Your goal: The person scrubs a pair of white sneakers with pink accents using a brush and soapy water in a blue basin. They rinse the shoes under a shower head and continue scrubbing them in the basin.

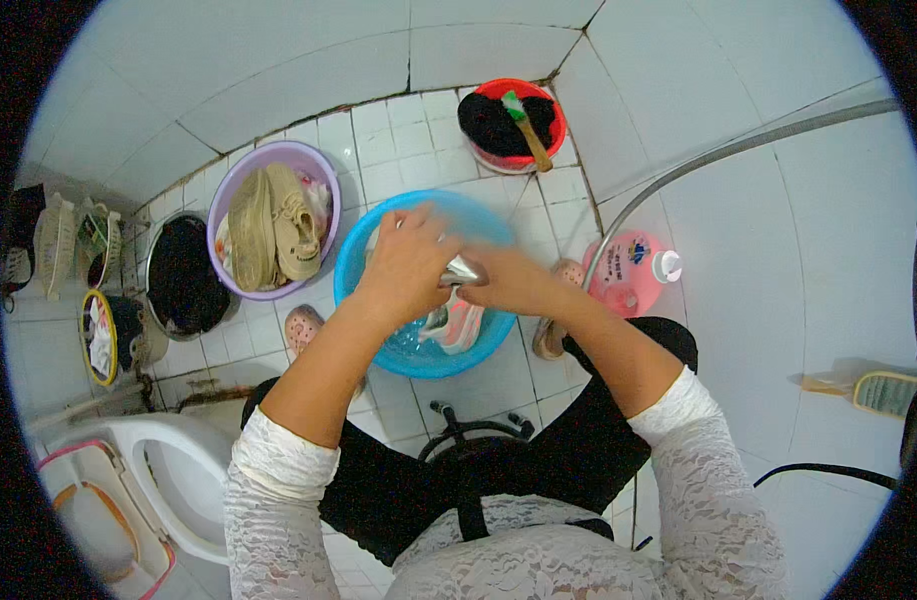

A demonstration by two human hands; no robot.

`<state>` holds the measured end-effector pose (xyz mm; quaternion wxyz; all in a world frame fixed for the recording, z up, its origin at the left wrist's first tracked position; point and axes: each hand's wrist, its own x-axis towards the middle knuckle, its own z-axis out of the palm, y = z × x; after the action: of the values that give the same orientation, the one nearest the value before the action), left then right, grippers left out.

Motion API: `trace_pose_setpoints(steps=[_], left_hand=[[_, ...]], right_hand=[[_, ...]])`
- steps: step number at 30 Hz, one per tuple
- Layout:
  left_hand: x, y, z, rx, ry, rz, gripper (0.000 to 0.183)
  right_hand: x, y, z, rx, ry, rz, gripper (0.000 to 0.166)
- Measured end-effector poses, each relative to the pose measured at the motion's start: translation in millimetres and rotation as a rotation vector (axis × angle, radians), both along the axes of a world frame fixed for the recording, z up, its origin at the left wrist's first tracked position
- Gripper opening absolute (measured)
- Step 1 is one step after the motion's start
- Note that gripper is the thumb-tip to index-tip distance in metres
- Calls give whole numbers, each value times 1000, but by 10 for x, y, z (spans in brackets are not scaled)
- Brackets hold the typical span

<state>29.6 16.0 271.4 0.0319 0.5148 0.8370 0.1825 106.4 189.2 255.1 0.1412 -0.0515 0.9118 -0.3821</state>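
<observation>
Both hands are over a blue plastic basin (353, 330) on the tiled floor. My right hand (514, 279), blurred at the fingers, is closed around a shiny metal shower head (464, 271), whose grey hose (653, 176) runs up to the right. Beside it, my left hand (409, 262) is bent over the basin, its fingertips blurred; whether it touches the shower head or holds anything cannot be told. Below the hands, a white shoe with pink stripes (460, 330) lies in the basin with some clear water; the hands hide part of it.
A purple basin (333, 240) holds beige shoes (252, 225). A red bucket (496, 86) with dark cloth and a green-bristled brush (532, 135) stands by the corner. A pink detergent bottle (625, 277) is at the right wall, a dark-filled basin (184, 277) at left, a toilet (147, 435) lower left.
</observation>
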Motion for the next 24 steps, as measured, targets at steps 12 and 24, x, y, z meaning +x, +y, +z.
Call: trace_pose_setpoints(steps=[12, 24], left_hand=[[-9, -323, -346, -21, 9, 25, 32], [-19, -627, -546, 53, -65, 155, 28]], right_hand=[[284, 467, 530, -71, 201, -250, 49], [530, 1361, 5183, -393, 1239, -478, 44]])
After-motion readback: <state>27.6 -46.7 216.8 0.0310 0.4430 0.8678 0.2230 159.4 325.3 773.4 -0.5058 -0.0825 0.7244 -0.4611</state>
